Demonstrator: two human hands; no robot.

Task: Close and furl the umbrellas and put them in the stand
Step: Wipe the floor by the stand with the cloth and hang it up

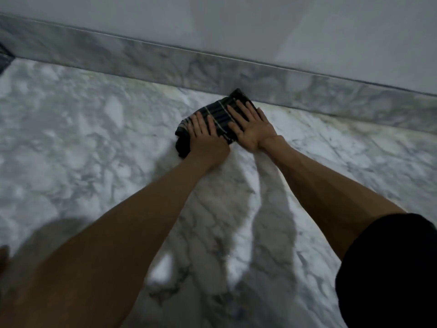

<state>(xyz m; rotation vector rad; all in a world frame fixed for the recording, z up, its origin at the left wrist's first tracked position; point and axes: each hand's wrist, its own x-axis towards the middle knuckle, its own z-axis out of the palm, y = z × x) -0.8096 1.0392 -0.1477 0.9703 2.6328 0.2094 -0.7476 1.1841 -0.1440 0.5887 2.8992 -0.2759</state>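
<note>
A folded dark umbrella (221, 116) with thin white stripes lies on the marble floor, close to the skirting. My left hand (204, 136) lies flat on its near-left part, fingers straight and pressed on the fabric. Flat on the right part lies my right hand (250, 126), its fingers spread and pointing toward the wall. A dark end of the umbrella (182, 147) sticks out to the left of my left wrist. No stand is in view.
A grey marble skirting (165, 60) runs along the white wall (260, 24) just beyond the umbrella. White veined marble floor (94, 138) spreads to the left, right and toward me. A dark edge (4, 58) shows at the far left.
</note>
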